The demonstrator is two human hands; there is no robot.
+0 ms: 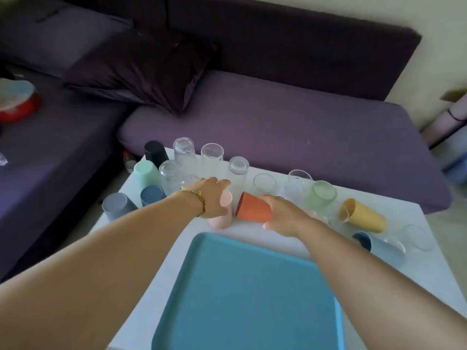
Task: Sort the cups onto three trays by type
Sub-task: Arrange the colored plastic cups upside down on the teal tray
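**First coloured cups being picked up**

At the left of the white tabletop [429, 269] stand upturned plastic cups, among them a grey one [117, 205], with clear tall glasses [212, 155] behind. The left hand [211, 198] curls its fingers around the upturned pale pink ribbed cup [219, 221]. Just beside it, the right hand [285, 215] grips the tilted orange plastic cup [254, 210]. The blue rectangular tray [247, 286] lies nearer, with no cup on its visible part. Sorting seems only started. Next, both cups should be lifted clear of the glasses and set on this tray.

home living room | purple sofa [290, 127], cushion [141, 69], white table [429, 253]
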